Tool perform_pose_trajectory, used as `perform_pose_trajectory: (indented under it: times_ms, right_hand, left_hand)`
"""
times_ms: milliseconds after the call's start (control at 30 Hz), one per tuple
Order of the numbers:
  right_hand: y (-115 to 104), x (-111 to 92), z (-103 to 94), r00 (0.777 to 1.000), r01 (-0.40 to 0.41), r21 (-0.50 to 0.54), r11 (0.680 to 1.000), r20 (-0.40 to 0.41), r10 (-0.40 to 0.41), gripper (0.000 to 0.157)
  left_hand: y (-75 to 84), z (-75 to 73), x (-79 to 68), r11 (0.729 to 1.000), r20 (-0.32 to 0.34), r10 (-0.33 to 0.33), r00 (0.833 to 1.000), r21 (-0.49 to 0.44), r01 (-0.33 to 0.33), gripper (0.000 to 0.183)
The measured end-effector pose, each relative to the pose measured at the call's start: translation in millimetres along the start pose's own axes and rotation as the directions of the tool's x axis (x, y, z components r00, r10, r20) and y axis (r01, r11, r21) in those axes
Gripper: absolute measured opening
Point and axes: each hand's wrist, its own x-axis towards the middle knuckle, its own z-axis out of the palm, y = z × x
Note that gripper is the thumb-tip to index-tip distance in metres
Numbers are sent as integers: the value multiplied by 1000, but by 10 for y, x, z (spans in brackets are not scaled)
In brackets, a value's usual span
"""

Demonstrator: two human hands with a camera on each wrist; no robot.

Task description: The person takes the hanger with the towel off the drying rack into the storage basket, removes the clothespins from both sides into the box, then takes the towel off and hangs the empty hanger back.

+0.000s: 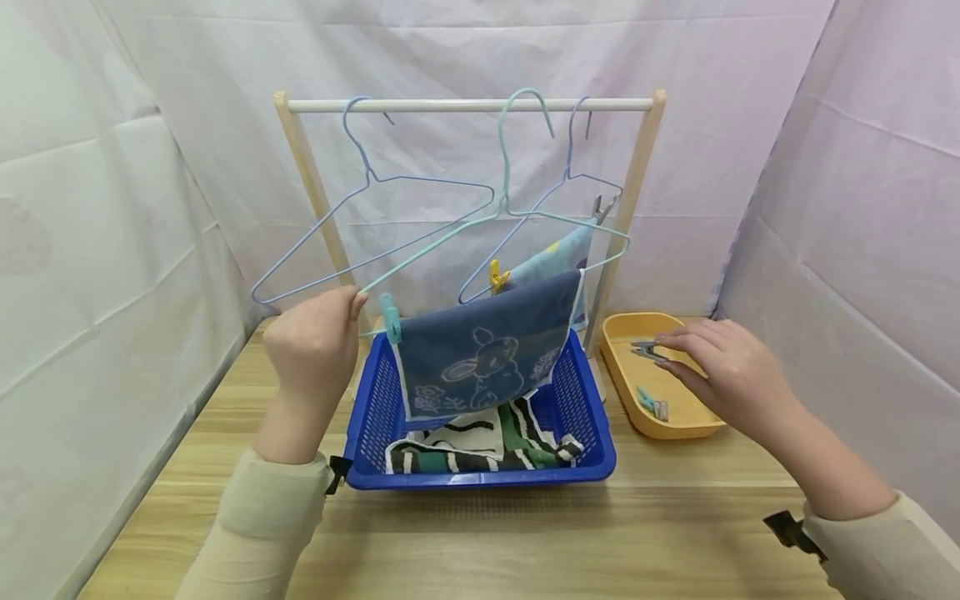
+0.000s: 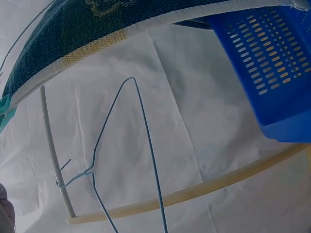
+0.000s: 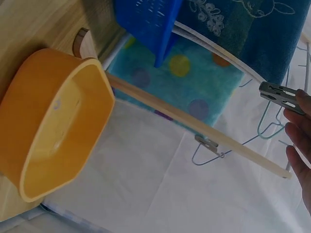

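Note:
My left hand [image 1: 315, 333] grips the left corner of a mint-green hanger [image 1: 507, 167], whose hook stands in front of the rail. Over the hanger's lower bar drapes a dark blue towel [image 1: 487, 350] with a cartoon animal on it. A teal clothespin [image 1: 391, 318] clamps the towel's left end; no pin shows at its right end. My right hand [image 1: 723, 367] pinches a grey clothespin [image 1: 647, 350] above the yellow tray, to the right of the towel. In the right wrist view the grey clothespin [image 3: 281, 95] overlaps the towel's corner.
A rack with a white rail [image 1: 450, 106] holds a blue hanger [image 1: 300, 242] and another blue hanger with a dotted light-blue towel [image 1: 558, 254], pinned by yellow and grey clothespins. A blue basket [image 1: 480, 479] contains a striped towel [image 1: 487, 442]. The yellow tray [image 1: 675, 431] contains several clothespins.

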Motion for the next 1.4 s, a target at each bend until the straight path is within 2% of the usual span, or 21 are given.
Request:
perform_pose_trajectory:
  times_ms: [267, 400, 533, 700, 967, 1000, 1133, 1267, 1400]
  right_hand:
    - [90, -163, 58, 998, -49, -22, 999, 32, 50, 51]
    - [135, -251, 116, 996, -83, -25, 996, 35, 84, 53]
    - [187, -345, 164, 991, -120, -22, 993, 58, 121, 56]
    - [228, -470, 199, 974, -179, -19, 984, 136, 180, 59]
    - [283, -596, 258, 955, -231, -7, 973, 191, 228, 60]
    - [286, -610, 263, 950, -243, -5, 970, 202, 239, 57]
    - [289, -663, 279, 920, -303, -16, 953, 257, 297, 26]
    - [289, -699, 312, 892, -346, -40, 937, 297, 342, 35]
    - [309, -736, 353, 882, -360, -38, 932, 313, 353, 33]
  left_hand:
    - [33, 12, -32, 999, 85, 13, 996, -33, -10, 42]
    - [51, -4, -40, 999, 155, 11, 988, -38, -5, 41]
    - [54, -4, -55, 999, 195, 6, 981, -52, 4, 39]
    - [54, -6, -61, 997, 204, -3, 979, -73, 18, 38]
    - [44, 6, -73, 994, 175, -21, 984, -103, 40, 36]
    - [42, 9, -78, 994, 171, -22, 985, -106, 40, 36]
    - [38, 19, -86, 992, 159, -30, 987, -119, 49, 36]
    - [35, 24, -86, 990, 152, -46, 987, -129, 66, 36]
    - [40, 17, -85, 987, 164, -60, 985, -135, 82, 36]
